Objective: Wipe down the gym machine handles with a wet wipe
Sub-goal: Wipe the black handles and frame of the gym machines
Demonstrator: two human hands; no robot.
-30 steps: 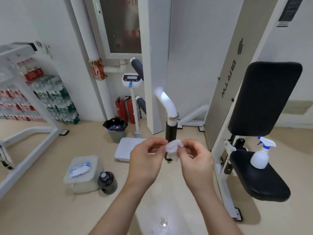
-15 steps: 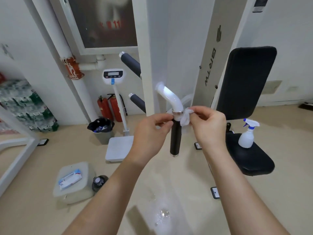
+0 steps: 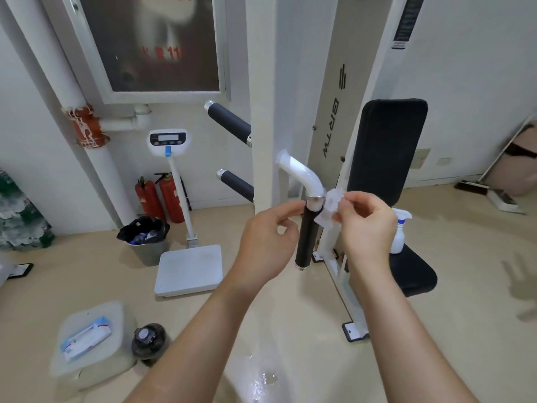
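A black handle grip point(image 3: 305, 237) hangs upright from a bent white tube point(image 3: 302, 173) of the gym machine, with a metal collar at its top. My right hand point(image 3: 366, 228) pinches a crumpled white wet wipe point(image 3: 329, 206) and holds it against the right side of the handle, at the collar. My left hand point(image 3: 264, 245) is on the left side, its index fingertip touching the handle just under the collar, the other fingers loosely curled with nothing seen in them. Two more black handles point(image 3: 229, 122) point(image 3: 236, 181) stick out left of the white post.
A spray bottle point(image 3: 398, 237) stands on the black seat point(image 3: 412, 271) behind my right hand. On the floor at left are a weighing scale point(image 3: 189, 269), a bin point(image 3: 145, 237), a wipes pack point(image 3: 85, 338) on a plastic container, a dark bottle point(image 3: 148, 340), and a wet patch point(image 3: 264, 382) below me.
Both hands rose from in front of the handle to its top. The wipe, first held between both hands, is now pinched by my right hand alone against the collar.
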